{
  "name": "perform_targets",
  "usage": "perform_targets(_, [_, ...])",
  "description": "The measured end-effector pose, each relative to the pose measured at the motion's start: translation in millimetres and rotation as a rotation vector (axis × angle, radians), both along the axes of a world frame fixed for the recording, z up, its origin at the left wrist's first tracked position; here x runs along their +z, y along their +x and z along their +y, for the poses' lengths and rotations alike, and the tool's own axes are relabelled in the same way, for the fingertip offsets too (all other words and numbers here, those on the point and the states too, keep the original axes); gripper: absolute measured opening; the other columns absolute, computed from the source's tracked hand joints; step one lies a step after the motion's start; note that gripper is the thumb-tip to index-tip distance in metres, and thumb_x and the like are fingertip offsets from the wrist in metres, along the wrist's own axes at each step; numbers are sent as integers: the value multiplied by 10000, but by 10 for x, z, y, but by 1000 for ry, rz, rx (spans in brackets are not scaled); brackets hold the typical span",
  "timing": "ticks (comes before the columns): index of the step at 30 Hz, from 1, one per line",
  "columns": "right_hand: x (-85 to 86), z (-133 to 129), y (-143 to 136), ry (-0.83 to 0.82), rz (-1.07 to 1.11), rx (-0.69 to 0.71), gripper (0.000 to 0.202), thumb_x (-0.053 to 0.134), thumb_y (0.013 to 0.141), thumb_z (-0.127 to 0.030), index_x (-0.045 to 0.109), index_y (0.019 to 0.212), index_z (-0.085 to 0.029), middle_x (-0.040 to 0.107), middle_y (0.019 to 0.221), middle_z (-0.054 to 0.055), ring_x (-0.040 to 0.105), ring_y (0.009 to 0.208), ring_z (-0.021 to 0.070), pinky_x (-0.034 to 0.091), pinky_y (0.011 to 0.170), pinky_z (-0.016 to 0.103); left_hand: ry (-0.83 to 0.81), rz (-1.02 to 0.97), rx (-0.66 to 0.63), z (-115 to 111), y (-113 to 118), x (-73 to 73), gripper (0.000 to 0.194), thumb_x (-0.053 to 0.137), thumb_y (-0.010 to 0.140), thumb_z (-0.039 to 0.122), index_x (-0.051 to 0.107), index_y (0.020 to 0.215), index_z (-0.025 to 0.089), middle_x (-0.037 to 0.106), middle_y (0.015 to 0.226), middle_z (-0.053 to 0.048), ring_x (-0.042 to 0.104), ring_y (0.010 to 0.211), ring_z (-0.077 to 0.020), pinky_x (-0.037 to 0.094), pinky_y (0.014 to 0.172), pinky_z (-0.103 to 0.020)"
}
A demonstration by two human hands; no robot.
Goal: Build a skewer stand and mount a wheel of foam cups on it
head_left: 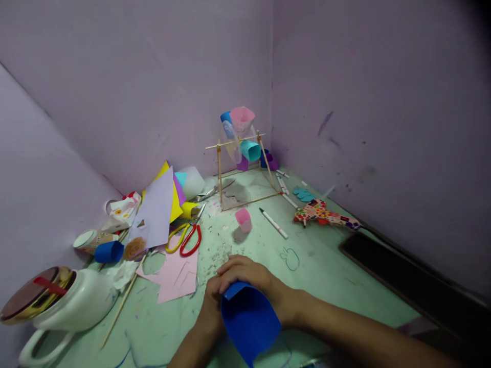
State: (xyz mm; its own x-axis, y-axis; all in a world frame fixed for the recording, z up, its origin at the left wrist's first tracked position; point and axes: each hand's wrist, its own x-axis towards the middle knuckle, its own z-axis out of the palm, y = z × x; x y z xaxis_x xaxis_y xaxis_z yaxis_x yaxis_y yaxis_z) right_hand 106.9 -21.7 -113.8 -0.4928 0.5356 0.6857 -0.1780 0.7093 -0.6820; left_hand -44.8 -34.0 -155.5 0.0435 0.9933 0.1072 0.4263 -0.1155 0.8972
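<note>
A dark blue paper [251, 319], rolled into a cone-like cup, is held between both hands at the near edge of the table. My left hand [213, 299] is closed at its left side, mostly hidden behind my right hand and the paper. Over the top of the roll, my right hand [255, 276] wraps with its fingers bent towards the left hand. Just beyond them stands a small pink paper cup [243, 220]. Farther back is a stick frame [220, 176] bearing a wheel with paper cups, among them a pink cup [242, 118] and a teal cup [251, 151].
Red-and-yellow scissors [191, 240] lie on cut pink paper [172, 289]. At left are a white mug-like pot [82, 301], a wooden stick [118, 312] and a blue paper roll [109, 252]. A marker [273, 223], a floral pouch [326, 214] and a dark board [402, 271] lie right.
</note>
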Motion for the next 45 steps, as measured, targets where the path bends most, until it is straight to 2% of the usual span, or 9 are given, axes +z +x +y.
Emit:
perform_targets(7, [23,83,302,-364,174,-299,869,768,627,-488,333,1341,-252,443,1361,146,512,1183,273,428,989,446,-52,517,187,-118,12,469,304,561,711,284,608,995,188,700,832,-76,658,793,-272,478,694,-362])
perform_targets(13, [-181,48,588,-388,-136,-507,569,693,749,-378,453,1242,-226,527,1262,127,541,1141,255,444,969,446,-175,652,-64,-209,38,556,522,488,785,475,506,1198,157,656,1114,-166,634,969,-339,464,802,-467])
perform_targets(17, [-164,-68,632,-68,-266,-608,449,634,804,-317,479,1207,-191,569,1198,137,536,1132,244,436,958,445,-263,487,-74,-208,38,531,442,275,885,447,572,1059,170,706,885,-117,661,806,-278,483,763,-434])
perform_targets(22, [-14,-265,530,329,-617,-333,547,620,771,-503,532,1193,-166,664,1076,108,572,1053,274,198,1088,572,-194,370,106,-206,24,477,495,318,844,420,559,1155,119,697,1033,-148,654,924,-287,509,807,-441])
perform_targets(28, [-172,-359,496,441,-651,-454,286,365,904,-98,626,820,-177,701,766,35,620,773,169,379,1022,443,-161,492,13,-302,46,457,538,329,867,325,411,1363,133,620,1237,-141,630,1061,-274,544,817,-423])
perform_targets(32, [-198,-344,716,382,-664,-283,258,392,909,-144,582,742,-199,717,877,37,628,907,172,435,992,408,342,722,-127,-313,-27,359,592,443,821,215,341,1400,147,604,1247,-172,561,1152,-324,501,877,-486])
perform_targets(35, [-202,-351,847,326,-613,-186,226,406,896,-147,575,758,-204,722,885,32,637,929,172,441,992,415,728,786,-462,-313,-100,175,615,410,729,51,461,1321,209,581,1299,-101,410,1302,-277,190,1110,-545])
perform_targets(38, [-227,-369,908,266,-618,-151,193,419,867,-120,588,808,-194,720,938,47,635,976,186,469,965,400,753,793,-677,-337,-154,49,618,387,670,51,492,1270,157,626,1242,-97,495,1230,-224,109,1139,-511])
perform_targets(45, [-270,-412,960,-22,-455,-221,124,531,853,-196,591,961,-193,714,952,66,662,947,160,526,877,326,583,528,-560,-401,-146,132,500,466,699,128,530,1194,148,623,1219,-160,534,1180,-270,451,951,-475])
